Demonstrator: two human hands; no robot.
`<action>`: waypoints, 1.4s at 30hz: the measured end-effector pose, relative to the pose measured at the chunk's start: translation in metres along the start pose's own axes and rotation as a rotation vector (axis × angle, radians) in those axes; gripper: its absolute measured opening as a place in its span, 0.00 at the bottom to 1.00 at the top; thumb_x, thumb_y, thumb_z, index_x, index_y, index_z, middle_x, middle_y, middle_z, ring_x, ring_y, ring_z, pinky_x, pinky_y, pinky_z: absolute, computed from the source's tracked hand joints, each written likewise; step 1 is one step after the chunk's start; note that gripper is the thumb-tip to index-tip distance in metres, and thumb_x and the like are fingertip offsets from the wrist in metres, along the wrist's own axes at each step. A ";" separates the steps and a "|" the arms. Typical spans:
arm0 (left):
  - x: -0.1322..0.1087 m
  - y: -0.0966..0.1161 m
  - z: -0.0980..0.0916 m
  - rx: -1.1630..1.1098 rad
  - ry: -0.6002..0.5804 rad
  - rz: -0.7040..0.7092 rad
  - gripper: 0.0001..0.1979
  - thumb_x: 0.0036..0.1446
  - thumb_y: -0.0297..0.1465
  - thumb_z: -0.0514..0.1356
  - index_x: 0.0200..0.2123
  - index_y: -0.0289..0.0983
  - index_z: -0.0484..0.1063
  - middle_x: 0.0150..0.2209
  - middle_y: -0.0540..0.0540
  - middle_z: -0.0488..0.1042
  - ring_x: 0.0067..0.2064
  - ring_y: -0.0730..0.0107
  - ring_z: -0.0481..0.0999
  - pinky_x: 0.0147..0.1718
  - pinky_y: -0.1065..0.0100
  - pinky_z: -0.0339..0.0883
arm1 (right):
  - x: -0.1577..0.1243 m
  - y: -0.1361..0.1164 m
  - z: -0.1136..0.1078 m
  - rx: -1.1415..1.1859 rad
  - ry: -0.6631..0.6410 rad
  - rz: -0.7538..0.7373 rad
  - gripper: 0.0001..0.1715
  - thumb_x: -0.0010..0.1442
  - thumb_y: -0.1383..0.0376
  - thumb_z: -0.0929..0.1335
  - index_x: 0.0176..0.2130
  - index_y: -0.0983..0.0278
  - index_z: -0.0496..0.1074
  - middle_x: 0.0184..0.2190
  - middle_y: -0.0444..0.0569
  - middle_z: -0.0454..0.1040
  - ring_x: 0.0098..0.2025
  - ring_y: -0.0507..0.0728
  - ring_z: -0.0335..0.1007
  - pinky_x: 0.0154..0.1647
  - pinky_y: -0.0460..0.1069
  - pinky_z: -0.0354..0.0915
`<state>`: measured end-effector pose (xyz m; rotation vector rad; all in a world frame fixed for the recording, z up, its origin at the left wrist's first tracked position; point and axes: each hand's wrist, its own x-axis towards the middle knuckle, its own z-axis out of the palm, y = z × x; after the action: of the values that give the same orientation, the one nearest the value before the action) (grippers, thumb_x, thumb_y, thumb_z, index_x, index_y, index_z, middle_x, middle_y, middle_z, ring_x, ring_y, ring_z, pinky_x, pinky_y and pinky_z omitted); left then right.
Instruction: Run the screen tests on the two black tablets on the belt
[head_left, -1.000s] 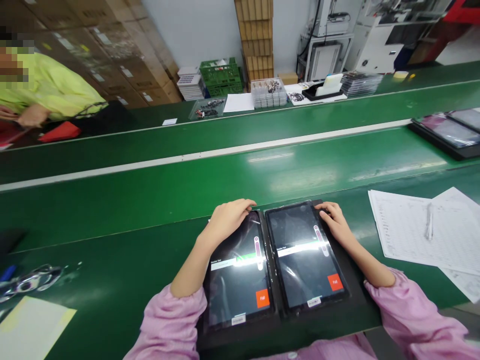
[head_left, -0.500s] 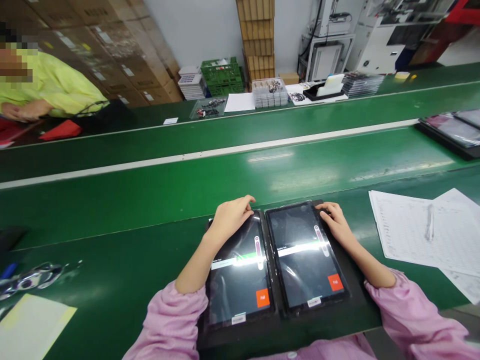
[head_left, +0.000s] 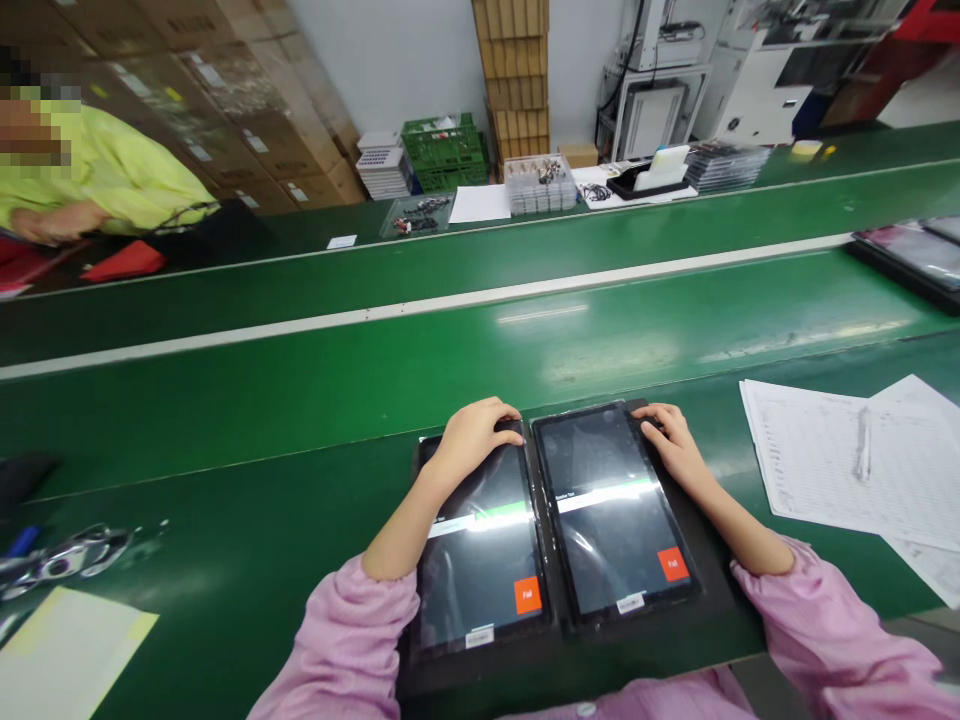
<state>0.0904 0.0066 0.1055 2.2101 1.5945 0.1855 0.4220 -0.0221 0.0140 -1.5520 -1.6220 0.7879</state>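
Low in the frame's centre, our left hand (head_left: 471, 440) has dropped, fingers curled, onto the left tablet's (head_left: 480, 555) top edge; our right hand (head_left: 675, 445) stays curled on the right tablet's (head_left: 611, 510) corner; both sliders have vanished, so the screens seem to have registered.

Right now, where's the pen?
In the head view, the pen lies on the paper sheets at the right of the green bench, right of the right tablet and the right hand.
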 end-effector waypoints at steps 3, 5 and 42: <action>0.001 0.000 0.001 -0.033 0.003 -0.019 0.07 0.58 0.31 0.69 0.41 0.41 0.79 0.42 0.50 0.79 0.45 0.61 0.78 0.40 0.67 0.68 | 0.000 0.001 0.000 -0.006 -0.009 0.000 0.22 0.61 0.48 0.62 0.44 0.58 0.75 0.47 0.54 0.66 0.54 0.67 0.61 0.51 0.61 0.65; 0.001 0.001 0.002 -0.019 0.013 -0.019 0.07 0.59 0.31 0.69 0.41 0.41 0.80 0.42 0.50 0.79 0.44 0.61 0.78 0.40 0.67 0.68 | 0.001 0.002 0.000 -0.009 -0.012 -0.001 0.22 0.61 0.48 0.62 0.44 0.58 0.75 0.47 0.54 0.65 0.54 0.67 0.61 0.51 0.60 0.65; -0.064 0.004 -0.022 0.184 -0.309 0.111 0.43 0.56 0.40 0.72 0.69 0.49 0.54 0.72 0.31 0.34 0.72 0.38 0.32 0.63 0.29 0.27 | -0.023 -0.065 -0.008 -0.184 -0.235 -0.532 0.26 0.71 0.48 0.59 0.41 0.51 0.83 0.59 0.52 0.68 0.59 0.71 0.61 0.62 0.73 0.52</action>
<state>0.0648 -0.0490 0.1353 2.3292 1.3682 -0.2711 0.3935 -0.0506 0.0711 -1.0846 -2.2033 0.5507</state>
